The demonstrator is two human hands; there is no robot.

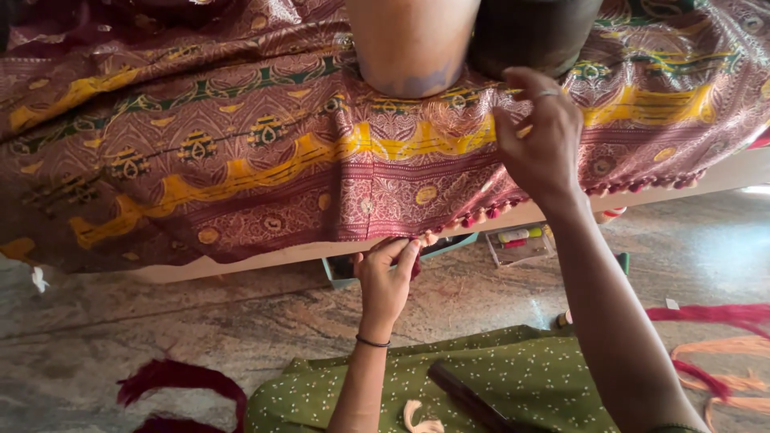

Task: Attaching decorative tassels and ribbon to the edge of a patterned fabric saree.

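A maroon patterned cloth with yellow and green bands lies draped over a low white table edge. Small red tassels hang along its hem. My left hand pinches the hem and a tassel at the table's front edge. My right hand, with a ring on one finger, reaches higher and grips a fold of the same cloth near the yellow band. Two round heavy vessels, one brownish and one dark, stand on the cloth just beyond my right hand.
My lap is covered by green dotted fabric with a dark stick-like tool and a pale thread bundle on it. Red thread and orange thread lie on the stone floor. Small trays sit under the table.
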